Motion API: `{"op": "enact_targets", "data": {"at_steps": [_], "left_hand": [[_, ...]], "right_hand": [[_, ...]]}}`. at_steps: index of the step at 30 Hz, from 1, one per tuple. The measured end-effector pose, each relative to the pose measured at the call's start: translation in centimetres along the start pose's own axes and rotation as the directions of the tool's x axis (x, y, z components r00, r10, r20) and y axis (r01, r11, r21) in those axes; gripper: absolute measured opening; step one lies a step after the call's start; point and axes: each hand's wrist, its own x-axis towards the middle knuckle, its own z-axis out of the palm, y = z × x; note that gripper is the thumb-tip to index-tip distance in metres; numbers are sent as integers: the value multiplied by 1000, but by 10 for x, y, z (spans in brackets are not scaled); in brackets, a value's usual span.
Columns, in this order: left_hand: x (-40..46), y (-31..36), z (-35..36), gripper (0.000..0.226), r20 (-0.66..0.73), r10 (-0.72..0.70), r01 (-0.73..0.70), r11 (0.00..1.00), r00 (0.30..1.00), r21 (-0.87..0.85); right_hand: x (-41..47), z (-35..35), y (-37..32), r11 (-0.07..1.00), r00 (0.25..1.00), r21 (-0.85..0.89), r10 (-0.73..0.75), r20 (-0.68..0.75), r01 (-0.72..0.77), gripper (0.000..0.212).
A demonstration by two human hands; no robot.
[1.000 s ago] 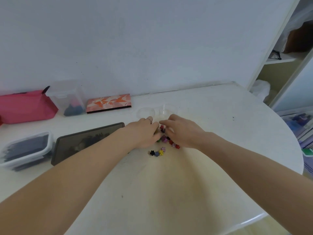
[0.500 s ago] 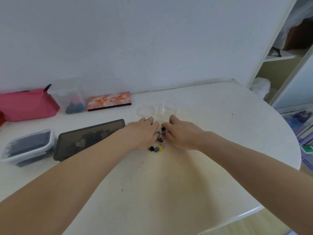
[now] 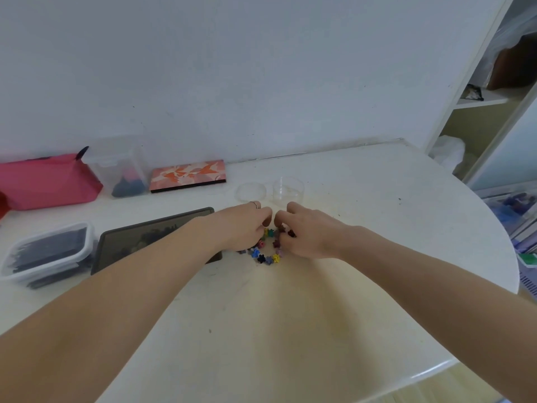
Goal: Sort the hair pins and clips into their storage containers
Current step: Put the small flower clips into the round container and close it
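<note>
Both hands have spread a little since a second ago, uncovering more of the pile between them. Small flower-shaped plastic hair clips [image 3: 268,251] in blue, yellow, black, purple, red and green lie bunched on the white round table [image 3: 377,228], roughly centre, with a loose row trailing toward 6 o'clock. My left hand [image 3: 241,228], ring on one finger, sits at the pile's 9 o'clock, fingers curled down onto the clips; I can't tell if it pinches any. My right hand [image 3: 308,231] is at 3 o'clock, fingers curled over the clips, dark ones showing at its fingertips; actual pinch unclear. At 12 o'clock beyond the hands: small clear round plastic container [image 3: 288,189], with its flat clear lid [image 3: 250,191] just beside, at its 9 o'clock.
</note>
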Motion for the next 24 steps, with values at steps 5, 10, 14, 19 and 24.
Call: {"op": "enact_targets", "data": {"at_steps": [5,10,14,19,24], "left_hand": [[-1,-4,-3,31,54,36,-35,999,998,-8],[3,-5,4,20,2,69,-69,998,998,9],[5,-9,2,12,-31,84,-85,996,996,-38],[10,-14,-3,3,-95,85,-98,985,992,-145],[18,-17,-15,1,-164,29,-85,935,986,-344]], "right_hand": [[1,2,4,999,998,-12,-53,-42,52,13],[7,2,6,999,998,48,0,-66,3,6],[10,-1,12,925,980,365,160,-120,-107,8],[23,-27,25,756,951,640,284,-126,-141,12],[52,-60,34,712,917,693,344,-201,-115,13]]}}
